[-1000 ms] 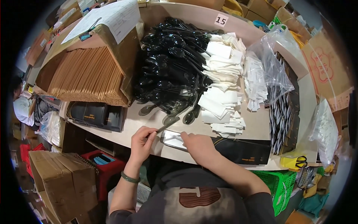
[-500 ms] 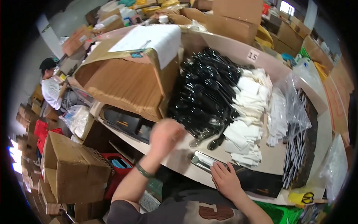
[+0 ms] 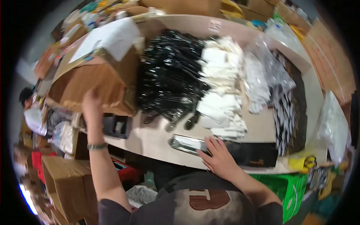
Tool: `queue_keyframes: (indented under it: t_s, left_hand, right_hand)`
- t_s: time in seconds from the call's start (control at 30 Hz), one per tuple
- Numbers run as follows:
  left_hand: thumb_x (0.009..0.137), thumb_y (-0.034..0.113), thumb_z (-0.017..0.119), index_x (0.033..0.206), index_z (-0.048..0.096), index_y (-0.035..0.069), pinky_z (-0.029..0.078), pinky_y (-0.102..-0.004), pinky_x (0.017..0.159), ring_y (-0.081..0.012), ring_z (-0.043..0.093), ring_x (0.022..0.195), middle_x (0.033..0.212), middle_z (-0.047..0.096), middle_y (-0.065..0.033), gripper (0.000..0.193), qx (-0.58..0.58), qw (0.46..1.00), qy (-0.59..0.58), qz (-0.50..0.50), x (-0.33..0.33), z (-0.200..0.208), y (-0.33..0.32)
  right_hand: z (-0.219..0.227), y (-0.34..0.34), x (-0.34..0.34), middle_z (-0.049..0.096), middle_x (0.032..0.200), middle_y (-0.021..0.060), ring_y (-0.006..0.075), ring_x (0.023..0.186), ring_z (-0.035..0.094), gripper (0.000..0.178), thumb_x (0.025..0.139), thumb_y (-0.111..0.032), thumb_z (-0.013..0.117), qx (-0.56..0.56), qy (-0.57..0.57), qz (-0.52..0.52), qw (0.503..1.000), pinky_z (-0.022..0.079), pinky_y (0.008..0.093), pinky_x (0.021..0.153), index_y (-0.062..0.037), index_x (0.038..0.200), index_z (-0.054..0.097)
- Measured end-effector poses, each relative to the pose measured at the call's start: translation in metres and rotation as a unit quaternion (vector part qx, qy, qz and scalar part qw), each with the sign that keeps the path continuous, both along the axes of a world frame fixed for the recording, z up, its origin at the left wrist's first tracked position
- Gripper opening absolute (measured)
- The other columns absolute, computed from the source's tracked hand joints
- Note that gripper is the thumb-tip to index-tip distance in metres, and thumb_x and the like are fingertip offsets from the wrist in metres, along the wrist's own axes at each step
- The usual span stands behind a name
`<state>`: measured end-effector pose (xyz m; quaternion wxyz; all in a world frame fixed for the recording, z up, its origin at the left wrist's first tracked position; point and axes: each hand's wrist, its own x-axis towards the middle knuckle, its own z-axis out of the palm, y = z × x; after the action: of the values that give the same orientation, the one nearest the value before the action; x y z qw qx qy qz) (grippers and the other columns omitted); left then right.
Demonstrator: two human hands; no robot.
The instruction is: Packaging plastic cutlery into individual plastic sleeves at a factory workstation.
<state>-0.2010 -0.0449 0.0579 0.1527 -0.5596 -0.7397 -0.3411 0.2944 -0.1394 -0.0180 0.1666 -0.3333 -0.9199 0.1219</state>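
My right hand [image 3: 221, 155] lies with fingers spread on a long black sleeve [image 3: 255, 153] near the table's front edge. From the sleeve's left end sticks a clear-wrapped bundle [image 3: 185, 143] with a white strip and a dark rounded end. My left hand [image 3: 92, 105], smeared by motion, is at the opening of a tilted cardboard box [image 3: 129, 71] filled with brown, wood-like, finely ridged pieces [image 3: 80, 90]; its fingers do not show clearly. Between the box and the white packets lies a pile of shiny black wrapped spoons [image 3: 170, 71].
White flat packets [image 3: 221, 93] lie in a column right of the spoons. Clear plastic bags [image 3: 275, 71] and striped slim packets [image 3: 285, 120] come after. Yellow-handled scissors [image 3: 303, 163] sit at the right corner. A black tray [image 3: 116, 125] stands below the box; a green crate [image 3: 294, 195] is under the table.
My left hand has moved left, from beside the spoon pile to the box's opening. The view has shifted right. My right hand stays on the black sleeve, its fingers now spread wider.
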Motion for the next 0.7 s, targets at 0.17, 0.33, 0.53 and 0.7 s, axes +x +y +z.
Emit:
queue_keyframes:
  t_s: [0.17,0.33,0.53,0.7]
  left_hand:
    - [0.103,0.019,0.058,0.101,0.066,0.007,0.038,-0.0212,0.063,-0.0054,0.046,0.073,0.081,0.052,0.0050,0.014,0.023,0.889,-0.454,-0.058,0.087,-0.064,-0.098]
    - [0.089,-0.006,0.063,0.097,0.070,-0.002,0.048,-0.0269,0.073,-0.0157,0.059,0.079,0.085,0.063,-0.0061,0.011,-0.351,0.858,-0.228,-0.297,0.135,-0.069,-0.104]
    - [0.085,0.005,0.073,0.101,0.067,-0.003,0.053,-0.0321,0.073,-0.0279,0.066,0.080,0.093,0.066,-0.0154,0.018,-0.379,0.811,-0.368,-0.252,0.188,-0.080,-0.089]
    - [0.084,0.014,0.075,0.103,0.060,-0.002,0.053,-0.0406,0.075,-0.0348,0.063,0.085,0.095,0.061,-0.0177,0.029,-0.323,0.912,-0.176,-0.183,0.253,-0.078,-0.086]
  right_hand:
    - [-0.008,0.005,0.007,0.044,0.141,0.0301,0.0464,0.132,0.043,0.048,0.076,-0.010,0.072,-0.043,0.067,0.015,0.997,0.037,0.0547,0.111,-0.0103,0.123,0.065]
    - [-0.002,-0.001,0.018,0.044,0.142,0.0313,0.0472,0.132,0.043,0.051,0.077,-0.009,0.071,-0.029,-0.013,-0.012,0.999,0.037,0.0537,0.111,-0.0159,0.127,0.065]
    - [-0.018,0.003,0.005,0.045,0.140,0.0306,0.0461,0.129,0.046,0.051,0.078,-0.013,0.072,-0.007,0.029,0.017,0.999,0.038,0.0518,0.110,-0.0133,0.127,0.063]
    - [-0.001,0.001,-0.003,0.050,0.132,0.0285,0.0434,0.122,0.050,0.051,0.066,-0.020,0.084,-0.017,0.033,-0.052,0.998,0.043,0.0496,0.106,0.0007,0.105,0.057]
